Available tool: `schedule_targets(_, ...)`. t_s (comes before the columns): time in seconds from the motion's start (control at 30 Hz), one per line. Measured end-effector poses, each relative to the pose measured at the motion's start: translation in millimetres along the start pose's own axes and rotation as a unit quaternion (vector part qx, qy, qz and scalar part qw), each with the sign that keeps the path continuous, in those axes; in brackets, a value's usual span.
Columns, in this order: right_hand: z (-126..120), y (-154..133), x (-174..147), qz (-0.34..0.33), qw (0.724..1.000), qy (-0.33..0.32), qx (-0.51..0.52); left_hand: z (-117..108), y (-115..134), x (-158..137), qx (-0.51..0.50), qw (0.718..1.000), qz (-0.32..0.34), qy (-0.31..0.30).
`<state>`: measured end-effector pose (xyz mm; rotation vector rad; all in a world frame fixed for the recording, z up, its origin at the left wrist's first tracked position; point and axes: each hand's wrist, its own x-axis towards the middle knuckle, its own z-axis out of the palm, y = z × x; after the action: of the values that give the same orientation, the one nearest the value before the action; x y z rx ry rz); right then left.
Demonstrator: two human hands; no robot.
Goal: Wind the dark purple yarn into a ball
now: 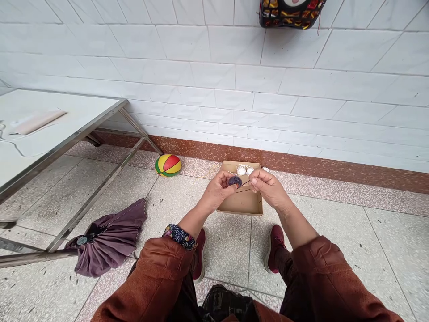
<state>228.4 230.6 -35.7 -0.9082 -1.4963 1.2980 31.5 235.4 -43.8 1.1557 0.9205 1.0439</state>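
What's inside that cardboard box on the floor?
Inside the cardboard box, pale round balls lie at the far end. The left hand and right hand cover part of its inside.

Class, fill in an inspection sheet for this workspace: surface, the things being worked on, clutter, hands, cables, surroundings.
Surface: speckled tiled floor, small dark bits scattered on it.
Things in hand: dark yarn ball held over an open cardboard box; thin strand runs from it to the other hand; white balls at the box's far end.
Clutter: folded purple umbrella; striped toy ball by the wall.
Hands: left hand grips the yarn ball; right hand pinches the strand.
Cables: white cord on the metal table.
Surroundings: white tiled wall, red-brown skirting; patterned bag hanging above.
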Motion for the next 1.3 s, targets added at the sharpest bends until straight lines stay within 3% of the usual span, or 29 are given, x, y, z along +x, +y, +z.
schedule_targets(0.17, 4, 0, 6, 0.005, 0.998, 0.052, -0.029, 3, 0, -5, 0.019, 0.999, -0.032, -0.031)
schedule_targets(0.37, 9, 12, 14, 0.027, 0.992, 0.114, -0.050, 2, 2, -9, -0.002, 0.998, -0.008, -0.068)
schedule_targets(0.57, 18, 25, 15, 0.074, 0.993, 0.078, -0.050, 1, 2, -10, -0.067, 0.995, -0.008, -0.073)
schedule_targets(0.87, 22, 39, 8, 0.050, 0.970, 0.022, -0.235, -4, 5, -8, -0.151, 0.987, -0.051, -0.018)
schedule_targets(0.97, 24, 34, 3, 0.017, 0.964, -0.050, -0.262, -9, 2, -4, -0.126, 0.990, -0.052, 0.027)
schedule_targets(1.1, 21, 14, -2, -0.017, 0.963, -0.155, -0.219, -13, -1, 0, -0.037, 0.996, -0.026, 0.074)
schedule_targets(1.3, 7, 0, 0, -0.098, 0.962, -0.083, -0.239, -8, -3, -2, 0.095, 0.995, -0.019, 0.024)
